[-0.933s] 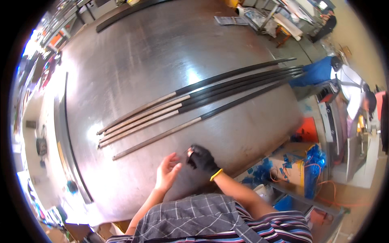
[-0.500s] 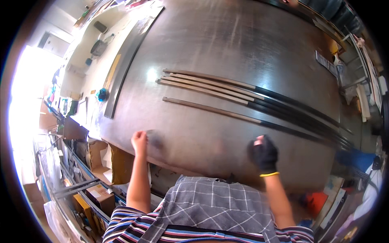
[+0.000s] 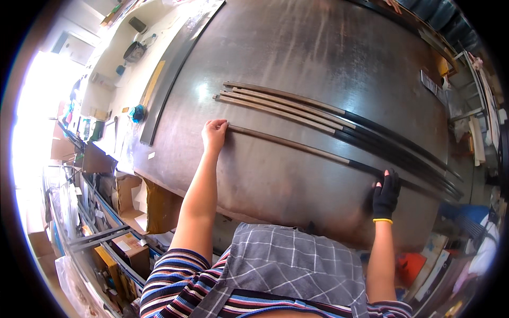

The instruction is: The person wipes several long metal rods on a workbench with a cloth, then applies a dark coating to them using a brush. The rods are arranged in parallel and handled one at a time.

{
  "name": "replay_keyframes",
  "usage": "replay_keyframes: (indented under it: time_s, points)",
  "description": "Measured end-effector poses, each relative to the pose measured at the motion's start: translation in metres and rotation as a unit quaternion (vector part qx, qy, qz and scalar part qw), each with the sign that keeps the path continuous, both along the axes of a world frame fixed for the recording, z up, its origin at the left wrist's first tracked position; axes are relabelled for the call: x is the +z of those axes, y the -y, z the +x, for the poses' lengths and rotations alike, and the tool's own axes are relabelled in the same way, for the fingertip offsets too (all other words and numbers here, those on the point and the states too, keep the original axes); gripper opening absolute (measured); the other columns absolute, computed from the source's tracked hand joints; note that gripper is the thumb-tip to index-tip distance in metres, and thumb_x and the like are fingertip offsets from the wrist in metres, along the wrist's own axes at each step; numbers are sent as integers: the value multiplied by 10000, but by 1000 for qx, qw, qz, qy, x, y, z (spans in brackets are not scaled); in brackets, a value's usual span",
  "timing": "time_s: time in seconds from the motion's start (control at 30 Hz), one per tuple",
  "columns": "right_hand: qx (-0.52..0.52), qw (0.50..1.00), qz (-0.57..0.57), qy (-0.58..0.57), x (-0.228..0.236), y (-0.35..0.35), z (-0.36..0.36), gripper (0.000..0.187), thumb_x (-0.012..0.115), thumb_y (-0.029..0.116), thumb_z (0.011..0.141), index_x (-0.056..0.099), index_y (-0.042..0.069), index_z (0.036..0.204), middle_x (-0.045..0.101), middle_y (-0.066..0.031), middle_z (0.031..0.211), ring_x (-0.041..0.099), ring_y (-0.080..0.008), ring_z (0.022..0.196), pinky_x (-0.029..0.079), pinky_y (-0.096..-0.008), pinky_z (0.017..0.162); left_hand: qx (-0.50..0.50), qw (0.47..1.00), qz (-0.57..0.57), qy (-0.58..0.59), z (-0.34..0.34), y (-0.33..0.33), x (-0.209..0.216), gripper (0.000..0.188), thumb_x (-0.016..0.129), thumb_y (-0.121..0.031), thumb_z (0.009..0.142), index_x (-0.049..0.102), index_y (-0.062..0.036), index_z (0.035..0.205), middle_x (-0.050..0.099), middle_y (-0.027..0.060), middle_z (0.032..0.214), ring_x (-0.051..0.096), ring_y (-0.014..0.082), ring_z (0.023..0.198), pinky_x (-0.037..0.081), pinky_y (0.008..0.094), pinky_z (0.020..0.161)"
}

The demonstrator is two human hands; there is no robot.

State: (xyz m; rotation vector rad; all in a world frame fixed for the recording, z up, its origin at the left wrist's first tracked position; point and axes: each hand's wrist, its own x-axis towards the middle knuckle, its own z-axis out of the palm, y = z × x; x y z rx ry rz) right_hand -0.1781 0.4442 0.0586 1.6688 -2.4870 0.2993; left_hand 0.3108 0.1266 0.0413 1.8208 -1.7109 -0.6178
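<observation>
So from the head camera we've got our bare left hand [image 3: 214, 135] pinched narrow on the left tip of the nearest two-tone rod [image 3: 297, 145], thumb and fingers together. That rod lies slantwise across the big metal table [image 3: 265, 185], brown on its left part and black toward the right. Our right hand [image 3: 387, 197], in a black glove with bare fingertips and a yellow cuff, is at the black part, fingers reaching forward over it; we honestly can't tell if it's gripping or just resting there. Just beyond, we see the other rods [image 3: 371, 139], same brown-and-black look, bunched close together and a bit apart from ours. Over on the left there's a long dark strip [image 3: 177, 74] along the table's side, with a blue wad [image 3: 137, 113] next to it and a small white tag [image 3: 151, 155] near the table edge. A cardboard box [image 3: 163, 209] sits below that edge, our grey checked apron [image 3: 297, 254] fills the bottom, and we spot another person's hand [image 3: 393, 5] up top.
</observation>
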Motion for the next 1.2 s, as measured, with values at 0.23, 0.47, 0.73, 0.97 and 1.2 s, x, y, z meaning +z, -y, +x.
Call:
replay_keyframes:
  time_s: [0.23,0.47,0.73,0.97,1.2]
  points:
    - [13,999,-4,42,24,12,-25,339,698,106,743,572,87,1056,557,-114,1060,511,-318,1055,414,-418,929,-5,999,-25,35,-10,-6,12,180,628,-168,833,699,-56,955,632,122,896,617,260,834,489,375,792]
    - [-39,987,61,141,37,16,-28,326,763,103,674,558,61,924,575,-113,955,552,-310,941,453,-388,830,23,999,30,4,7,-21,12,166,641,-163,818,693,-49,927,650,128,857,621,265,830,490,379,790]
    - [16,984,90,153,47,4,-31,299,780,104,640,580,48,854,588,-109,897,559,-303,905,450,-388,801,10,999,-23,48,9,-50,16,152,629,-194,853,676,-64,916,619,119,933,611,278,875,488,369,790]
    - [81,976,96,180,42,5,22,283,793,161,617,625,80,830,604,-82,858,562,-296,849,453,-399,764,49,991,-24,118,72,-32,3,183,587,-244,884,670,-90,936,607,140,981,581,333,942,470,412,840]
    - [69,974,139,166,52,9,55,383,763,243,678,629,105,1009,597,-84,962,551,-296,954,436,-404,854,18,987,-63,146,115,-17,-20,209,599,-243,876,677,-60,937,625,159,946,577,338,932,462,416,831]
